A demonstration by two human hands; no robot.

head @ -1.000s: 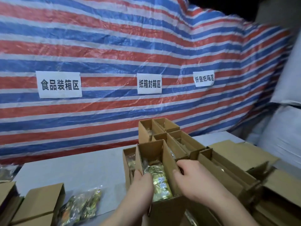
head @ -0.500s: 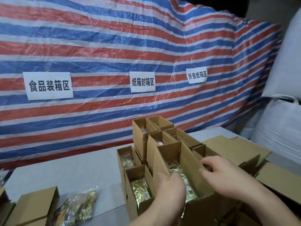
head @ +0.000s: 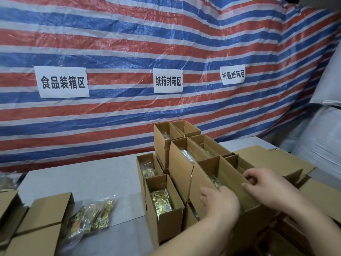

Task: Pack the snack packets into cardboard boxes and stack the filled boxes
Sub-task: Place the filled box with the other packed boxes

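left hand (head: 219, 202) and right hand (head: 265, 183), fingers curled, grip the walls of the filled box (head: 227, 182) atop the stack; judging by this, set it square against its neighbours, keeping the packet (head: 215, 182) inside

We see a cluster of open brown cardboard boxes (head: 184, 156) right of centre in the frame, stacked in 2 or more levels on the grey table. The nearest top box (head: 217, 180) lies lengthwise toward the lower right, open side up, a gold foil packet (head: 215, 181) partly showing inside. At lower centre, a lower box (head: 166, 209) stands open with a gold snack packet (head: 161, 203) upright inside; behind it another box (head: 145, 164) holds a further packet. At lower left, 1 clear bag of gold packets (head: 90, 217) lies flat on the table beside more boxes (head: 42, 218).
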